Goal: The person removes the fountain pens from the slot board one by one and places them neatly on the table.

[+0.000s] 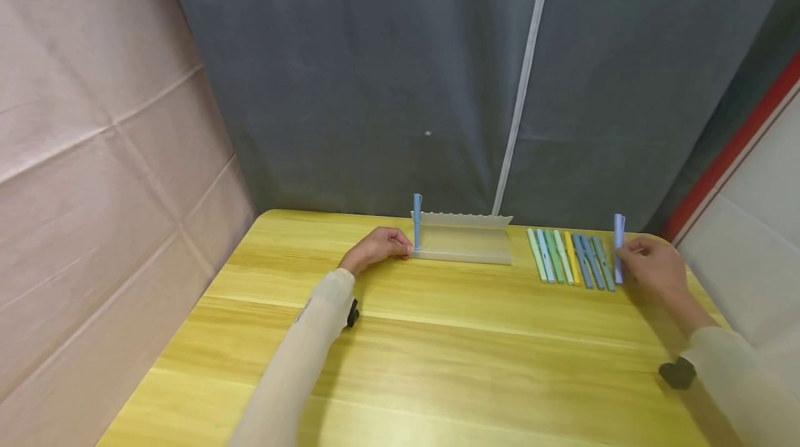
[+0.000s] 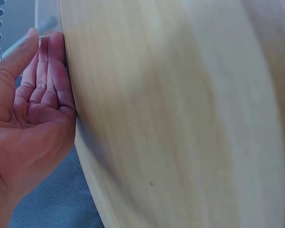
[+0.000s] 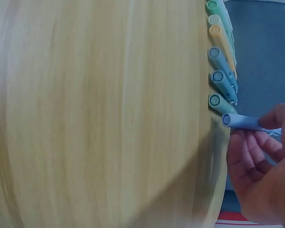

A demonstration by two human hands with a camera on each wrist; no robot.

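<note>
My right hand (image 1: 655, 268) pinches a lavender capped pen (image 1: 619, 249) between thumb and fingers, clip end up. In the right wrist view the pen's (image 3: 242, 121) round end points out over the table, beside a green pen (image 3: 220, 103). At the back middle sits a translucent pen rack (image 1: 465, 246) with a scalloped back edge. One blue pen (image 1: 417, 221) leans in its left end. My left hand (image 1: 380, 244) holds that left end near the front corner. In the left wrist view the thumb and fingers (image 2: 54, 71) meet at the clear edge.
A slanted row of several pens in green, light blue, yellow and dark blue (image 1: 586, 259) lies on the wooden table (image 1: 437, 364), between the rack and my right hand. A dark grey curtain (image 1: 375, 86) hangs behind the table, and a pale wall (image 1: 94, 155) stands at left.
</note>
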